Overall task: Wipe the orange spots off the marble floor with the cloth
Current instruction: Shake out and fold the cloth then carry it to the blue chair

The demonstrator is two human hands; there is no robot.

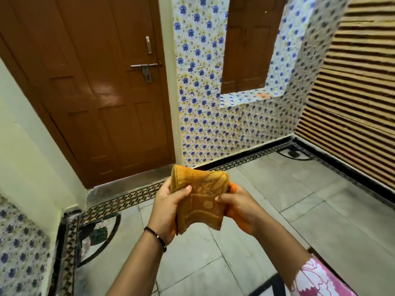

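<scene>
Both hands (168,207) (239,208) clamp the folded cloth (201,201) above grey marble floor (320,221) near a brown door (102,92).

Mustard-yellow cloth (201,199) with paler woven motifs, centre; brown panelled door (96,92), 10 o'clock; white wall tiles (213,129) with blue flowers, 1 o'clock; grey marble floor (320,210) bordered by a black geometric band, 4 o'clock.
</scene>
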